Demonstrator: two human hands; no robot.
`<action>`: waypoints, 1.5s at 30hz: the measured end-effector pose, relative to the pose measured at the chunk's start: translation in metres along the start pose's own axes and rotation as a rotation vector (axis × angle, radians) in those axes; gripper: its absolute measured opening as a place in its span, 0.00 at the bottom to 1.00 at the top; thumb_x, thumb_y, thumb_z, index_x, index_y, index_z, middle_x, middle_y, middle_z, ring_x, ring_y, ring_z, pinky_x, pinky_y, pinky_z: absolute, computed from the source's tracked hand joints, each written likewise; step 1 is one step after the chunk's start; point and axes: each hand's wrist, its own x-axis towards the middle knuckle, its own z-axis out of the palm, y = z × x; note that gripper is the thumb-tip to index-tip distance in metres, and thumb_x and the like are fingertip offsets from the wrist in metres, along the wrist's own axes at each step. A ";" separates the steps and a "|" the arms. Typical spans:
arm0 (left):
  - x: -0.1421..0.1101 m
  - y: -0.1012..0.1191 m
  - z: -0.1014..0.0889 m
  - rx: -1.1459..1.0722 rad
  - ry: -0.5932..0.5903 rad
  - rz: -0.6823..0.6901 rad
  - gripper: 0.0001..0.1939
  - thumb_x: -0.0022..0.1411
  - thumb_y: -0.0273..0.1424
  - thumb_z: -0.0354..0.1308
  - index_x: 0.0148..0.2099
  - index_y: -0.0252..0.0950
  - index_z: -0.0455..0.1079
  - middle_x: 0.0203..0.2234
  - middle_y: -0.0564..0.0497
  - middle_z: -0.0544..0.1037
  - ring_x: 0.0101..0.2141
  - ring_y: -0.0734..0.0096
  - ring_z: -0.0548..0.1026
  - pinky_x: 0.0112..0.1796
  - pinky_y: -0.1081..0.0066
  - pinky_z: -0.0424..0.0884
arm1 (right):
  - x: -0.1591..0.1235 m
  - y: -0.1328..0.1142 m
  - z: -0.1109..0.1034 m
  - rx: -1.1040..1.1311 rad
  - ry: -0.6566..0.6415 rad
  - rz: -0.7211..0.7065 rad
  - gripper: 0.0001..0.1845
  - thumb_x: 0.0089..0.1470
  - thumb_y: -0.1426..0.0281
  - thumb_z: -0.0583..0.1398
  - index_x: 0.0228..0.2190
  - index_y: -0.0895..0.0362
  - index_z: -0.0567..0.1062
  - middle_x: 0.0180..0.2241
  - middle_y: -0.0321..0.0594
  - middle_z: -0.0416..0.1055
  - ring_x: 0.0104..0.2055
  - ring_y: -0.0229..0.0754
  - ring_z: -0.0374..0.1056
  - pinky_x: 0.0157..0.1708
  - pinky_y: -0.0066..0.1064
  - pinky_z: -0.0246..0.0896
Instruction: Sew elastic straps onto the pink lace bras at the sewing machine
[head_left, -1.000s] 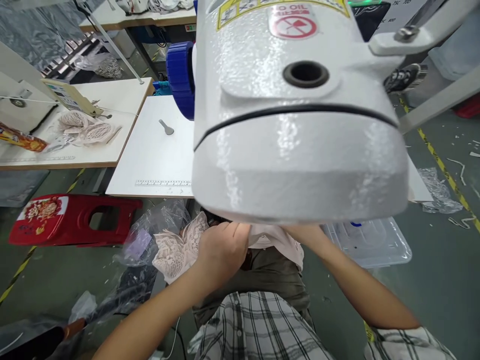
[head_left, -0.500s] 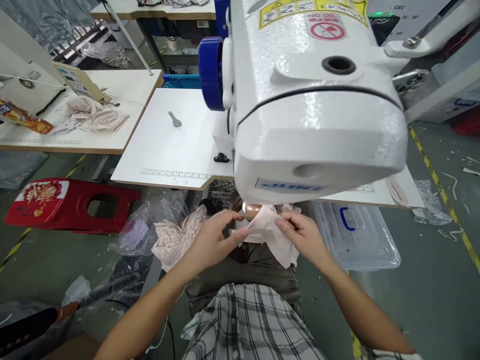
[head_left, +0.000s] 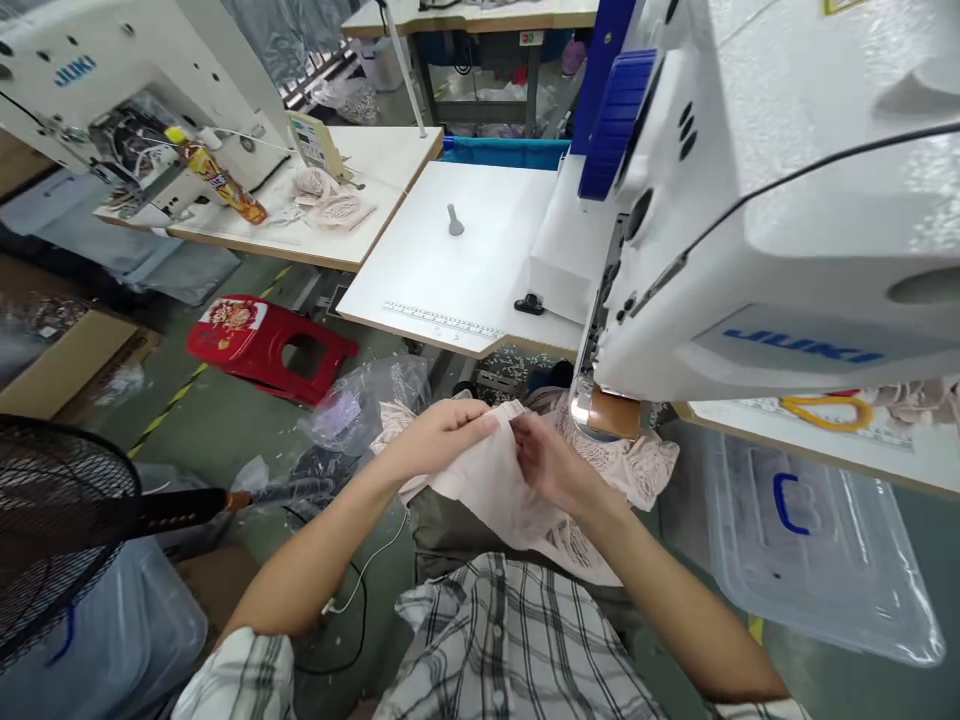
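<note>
A pale pink fabric piece (head_left: 487, 485) hangs over my lap, its upper edge held between both hands. My left hand (head_left: 450, 435) pinches that edge, thumb on top. My right hand (head_left: 551, 465) has its fingers curled at the cloth, close beside the left; its fingertips are partly hidden. Pale pink lace (head_left: 630, 465) lies to the right of my hands, below the sewing machine's lit needle area (head_left: 604, 412). More lace (head_left: 391, 425) shows behind my left wrist. The white sewing machine head (head_left: 810, 270) stands ahead and to the right.
The white machine table (head_left: 465, 270) bears a grey tool (head_left: 454, 221) and a black clip (head_left: 529, 304). Yellow-handled scissors (head_left: 829, 412) lie on its right part. A clear lidded box (head_left: 825, 560) stands at right, a red stool (head_left: 270, 345) and a fan (head_left: 60, 530) at left.
The view has swung left, so the machine sits further right. My hands have drawn the cloth away from the needle area towards my lap and come closer together.
</note>
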 end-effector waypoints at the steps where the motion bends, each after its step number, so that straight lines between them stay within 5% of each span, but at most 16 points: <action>1: 0.003 -0.006 0.000 0.060 -0.029 0.018 0.22 0.67 0.46 0.48 0.26 0.37 0.62 0.21 0.55 0.66 0.24 0.73 0.65 0.26 0.73 0.61 | 0.009 0.006 -0.003 0.068 0.044 0.040 0.24 0.43 0.47 0.67 0.33 0.53 0.74 0.24 0.34 0.69 0.27 0.38 0.68 0.28 0.29 0.68; 3: 0.011 -0.016 0.007 0.206 -0.017 0.034 0.20 0.67 0.43 0.48 0.26 0.37 0.62 0.21 0.54 0.67 0.26 0.71 0.66 0.28 0.72 0.62 | 0.015 0.018 -0.011 0.117 0.197 0.015 0.24 0.38 0.51 0.71 0.32 0.54 0.74 0.22 0.30 0.66 0.24 0.35 0.64 0.27 0.27 0.66; 6: 0.020 -0.030 0.030 0.386 0.305 -0.022 0.12 0.65 0.37 0.51 0.31 0.37 0.66 0.28 0.50 0.72 0.31 0.66 0.70 0.32 0.69 0.64 | 0.006 0.035 -0.024 -0.058 0.463 -0.168 0.22 0.40 0.52 0.70 0.30 0.54 0.74 0.27 0.35 0.72 0.30 0.39 0.70 0.35 0.32 0.70; 8: 0.023 -0.038 0.051 0.277 0.411 -0.073 0.14 0.65 0.40 0.52 0.32 0.37 0.67 0.28 0.49 0.73 0.31 0.66 0.69 0.32 0.68 0.65 | -0.003 0.043 -0.029 -0.282 0.540 -0.282 0.18 0.49 0.52 0.66 0.31 0.54 0.74 0.30 0.40 0.75 0.36 0.44 0.72 0.40 0.38 0.70; 12: 0.030 -0.054 0.085 -0.274 0.146 -0.091 0.23 0.64 0.50 0.50 0.30 0.36 0.68 0.25 0.50 0.73 0.28 0.68 0.71 0.32 0.69 0.69 | -0.013 0.056 -0.034 -0.738 0.497 -0.534 0.10 0.57 0.60 0.59 0.31 0.52 0.75 0.36 0.44 0.76 0.41 0.49 0.72 0.42 0.42 0.69; 14: 0.034 -0.059 0.093 -0.351 0.159 -0.078 0.22 0.66 0.49 0.48 0.32 0.35 0.68 0.26 0.50 0.74 0.30 0.68 0.73 0.34 0.69 0.70 | -0.017 0.059 -0.037 -0.911 0.458 -0.594 0.08 0.57 0.63 0.58 0.30 0.52 0.76 0.36 0.44 0.75 0.41 0.49 0.71 0.39 0.41 0.69; 20: 0.027 -0.045 0.090 -0.265 0.293 -0.068 0.15 0.66 0.42 0.51 0.32 0.37 0.65 0.24 0.54 0.69 0.27 0.71 0.67 0.31 0.71 0.64 | -0.030 0.044 -0.042 -1.058 0.414 -0.654 0.10 0.59 0.62 0.58 0.36 0.52 0.77 0.25 0.39 0.72 0.25 0.41 0.65 0.27 0.34 0.63; 24: 0.016 -0.028 0.086 -0.198 0.187 -0.027 0.14 0.68 0.39 0.48 0.35 0.37 0.68 0.30 0.51 0.75 0.32 0.68 0.72 0.34 0.71 0.66 | -0.030 0.029 -0.039 -1.128 0.399 -0.583 0.17 0.62 0.61 0.55 0.47 0.53 0.77 0.34 0.42 0.78 0.28 0.42 0.69 0.30 0.34 0.64; 29: 0.015 -0.023 0.088 -0.155 0.173 -0.026 0.15 0.67 0.37 0.44 0.32 0.37 0.66 0.26 0.52 0.72 0.30 0.69 0.70 0.33 0.70 0.64 | -0.028 0.026 -0.041 -1.038 0.378 -0.534 0.13 0.60 0.61 0.58 0.40 0.52 0.79 0.31 0.40 0.77 0.27 0.41 0.68 0.29 0.33 0.63; 33: 0.020 -0.022 0.093 -0.139 0.172 -0.054 0.16 0.66 0.37 0.43 0.28 0.38 0.62 0.24 0.52 0.70 0.28 0.70 0.68 0.31 0.70 0.63 | -0.026 0.036 -0.046 -0.985 0.396 -0.612 0.09 0.60 0.65 0.59 0.34 0.51 0.80 0.32 0.39 0.78 0.30 0.42 0.71 0.32 0.34 0.66; 36: 0.022 -0.019 0.096 -0.130 0.163 -0.085 0.18 0.65 0.41 0.44 0.26 0.38 0.62 0.23 0.53 0.69 0.27 0.70 0.67 0.30 0.70 0.62 | -0.028 0.049 -0.051 -1.152 0.386 -0.751 0.13 0.62 0.67 0.56 0.35 0.51 0.81 0.35 0.41 0.80 0.37 0.44 0.74 0.37 0.36 0.70; 40: 0.025 -0.020 0.094 -0.048 0.150 -0.079 0.21 0.64 0.47 0.46 0.25 0.39 0.60 0.19 0.55 0.65 0.23 0.72 0.63 0.26 0.72 0.60 | -0.044 0.039 -0.091 -1.414 0.307 -0.802 0.15 0.62 0.66 0.54 0.36 0.48 0.81 0.36 0.37 0.80 0.39 0.41 0.76 0.38 0.30 0.73; 42: 0.027 -0.024 0.093 -0.004 0.131 -0.075 0.22 0.64 0.47 0.45 0.25 0.39 0.59 0.18 0.57 0.63 0.20 0.73 0.61 0.24 0.72 0.58 | -0.059 0.011 -0.133 -1.482 0.453 -0.747 0.16 0.61 0.69 0.52 0.40 0.50 0.80 0.38 0.39 0.80 0.42 0.42 0.75 0.43 0.32 0.73; 45: 0.030 -0.027 0.094 0.070 0.059 -0.025 0.21 0.64 0.47 0.44 0.24 0.40 0.59 0.17 0.56 0.63 0.19 0.72 0.60 0.23 0.72 0.58 | -0.082 -0.055 -0.205 -1.554 0.799 -0.623 0.26 0.56 0.79 0.46 0.50 0.63 0.74 0.50 0.55 0.74 0.55 0.52 0.68 0.56 0.50 0.64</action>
